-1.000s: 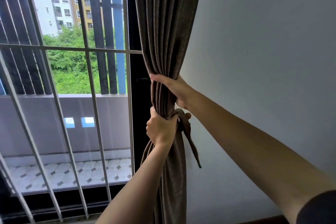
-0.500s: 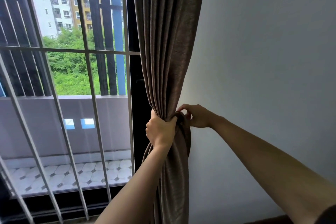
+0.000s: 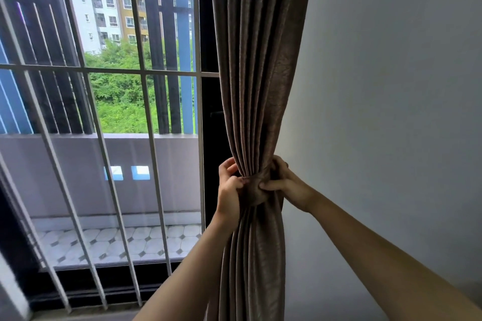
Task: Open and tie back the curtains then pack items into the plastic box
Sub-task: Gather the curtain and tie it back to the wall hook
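A brown curtain (image 3: 258, 60) hangs gathered at the right side of the window, cinched at its waist by a matching fabric tie-back band (image 3: 251, 187). My left hand (image 3: 229, 187) pinches the band on its left side, fingers curled into the folds. On the band's right side my right hand (image 3: 284, 182) grips it, thumb in front and fingers wrapped behind the curtain. No plastic box is in view.
White window bars (image 3: 146, 101) stand to the left, with a dark door frame (image 3: 211, 138) right beside the curtain. A tiled balcony floor (image 3: 117, 245) lies beyond. A plain grey wall (image 3: 391, 86) fills the right.
My right hand dropped from above the gathered waist to the tie-back's right side. The loose hanging tail is no longer seen; the band now sits snug around the curtain.
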